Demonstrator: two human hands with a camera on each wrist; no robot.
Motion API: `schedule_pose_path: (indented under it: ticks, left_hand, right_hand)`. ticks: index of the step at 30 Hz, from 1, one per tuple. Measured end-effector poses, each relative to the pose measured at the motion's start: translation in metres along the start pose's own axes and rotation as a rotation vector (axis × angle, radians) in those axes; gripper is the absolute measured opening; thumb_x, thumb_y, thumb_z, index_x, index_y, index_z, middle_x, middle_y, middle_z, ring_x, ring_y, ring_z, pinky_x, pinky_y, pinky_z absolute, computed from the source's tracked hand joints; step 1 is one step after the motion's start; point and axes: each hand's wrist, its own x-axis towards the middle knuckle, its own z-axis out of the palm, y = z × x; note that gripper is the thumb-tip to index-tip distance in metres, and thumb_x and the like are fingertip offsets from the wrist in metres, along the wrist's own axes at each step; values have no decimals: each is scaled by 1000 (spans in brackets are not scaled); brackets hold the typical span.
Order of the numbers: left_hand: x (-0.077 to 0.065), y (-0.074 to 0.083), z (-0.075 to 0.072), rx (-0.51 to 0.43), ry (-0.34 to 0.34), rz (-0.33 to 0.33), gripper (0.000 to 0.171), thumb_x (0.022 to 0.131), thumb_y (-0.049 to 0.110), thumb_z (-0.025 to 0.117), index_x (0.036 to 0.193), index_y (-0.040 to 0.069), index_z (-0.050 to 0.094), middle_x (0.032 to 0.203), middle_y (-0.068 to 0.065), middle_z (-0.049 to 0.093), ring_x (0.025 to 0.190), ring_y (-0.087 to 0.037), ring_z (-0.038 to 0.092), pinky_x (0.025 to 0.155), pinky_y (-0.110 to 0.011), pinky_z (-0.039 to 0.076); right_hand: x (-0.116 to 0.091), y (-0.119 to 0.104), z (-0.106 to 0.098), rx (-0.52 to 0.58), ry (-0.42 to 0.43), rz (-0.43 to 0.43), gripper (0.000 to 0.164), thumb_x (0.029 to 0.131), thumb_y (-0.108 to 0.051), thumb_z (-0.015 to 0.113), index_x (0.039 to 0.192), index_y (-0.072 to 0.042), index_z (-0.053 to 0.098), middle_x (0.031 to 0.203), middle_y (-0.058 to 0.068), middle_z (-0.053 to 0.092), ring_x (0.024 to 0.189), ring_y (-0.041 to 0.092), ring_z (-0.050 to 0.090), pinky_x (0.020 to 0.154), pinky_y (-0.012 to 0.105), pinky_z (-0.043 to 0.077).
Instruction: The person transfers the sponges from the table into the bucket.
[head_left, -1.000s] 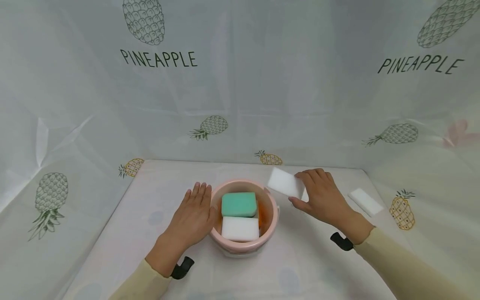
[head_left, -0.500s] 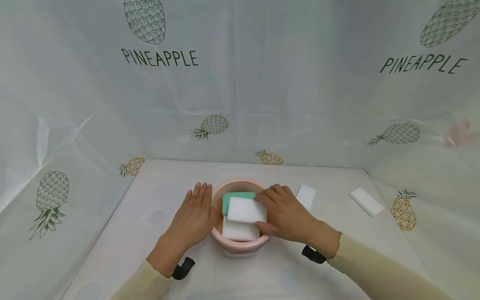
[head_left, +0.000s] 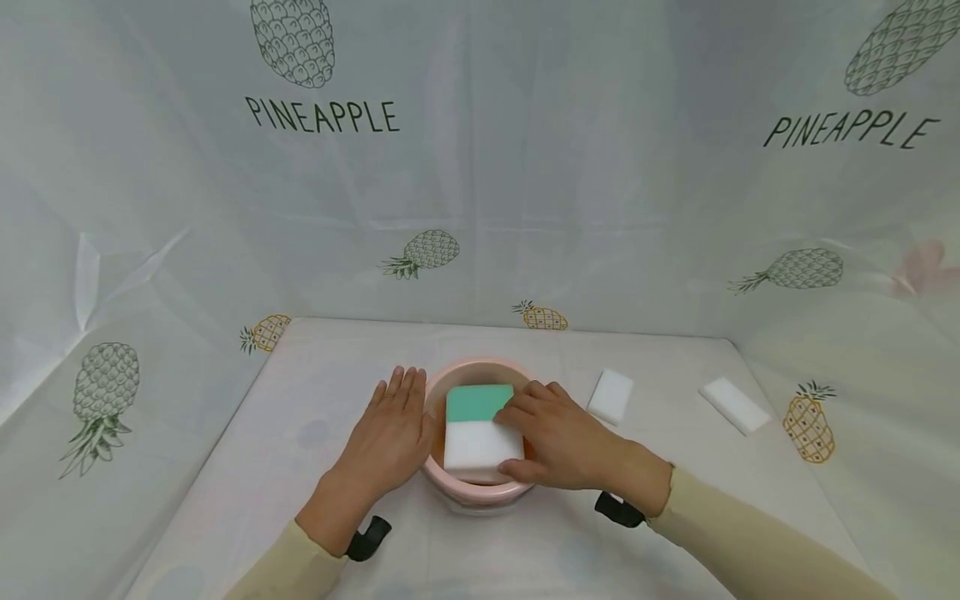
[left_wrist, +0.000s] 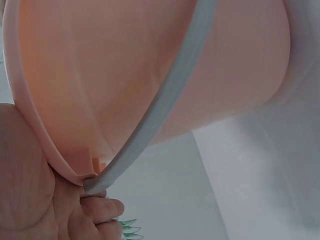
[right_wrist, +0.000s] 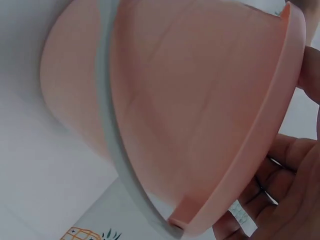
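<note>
A pink bucket [head_left: 480,495] stands on the table with a green sponge [head_left: 480,402] and a white sponge [head_left: 480,446] in it. My right hand [head_left: 558,437] reaches over the bucket's right rim and grips the white sponge by its right side, fingers at the far edge and thumb at the near one. What lies beneath this sponge is mostly hidden. My left hand [head_left: 386,442] rests against the left rim, its fingers straight and pointing away. In the left wrist view, the palm [left_wrist: 25,175] touches the rim near the grey handle [left_wrist: 155,115].
Two more white sponges lie on the table to the right, a nearer one [head_left: 611,396] beside my right hand and a farther one [head_left: 734,405] by the table's right edge. A pineapple-print sheet [head_left: 480,167] rises behind the table.
My right hand has brought the white sponge leftward from beside the bucket and lowered it inside, onto the near part of the contents. The left hand has stayed at the rim.
</note>
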Motion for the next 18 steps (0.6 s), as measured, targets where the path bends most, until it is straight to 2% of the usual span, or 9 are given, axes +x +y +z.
schedule_pose_path:
  ticks: [7, 18]
  left_hand:
    - [0, -1, 2, 0, 9, -2, 61, 112, 27, 41, 161, -9, 32, 168, -26, 34, 161, -42, 22, 131, -58, 20]
    - [0, -2, 2, -9, 15, 3, 61, 112, 26, 41, 161, -9, 33, 167, -27, 35, 160, -42, 23, 131, -58, 21]
  right_hand:
    - [5, 0, -3, -3, -64, -5, 50, 90, -50, 78, 125, -15, 71, 118, -4, 68, 114, 17, 57, 89, 37, 45]
    - [10, 2, -3, -7, -128, -14, 44, 88, -50, 81, 116, -17, 76, 104, -6, 66, 106, 14, 55, 83, 32, 40]
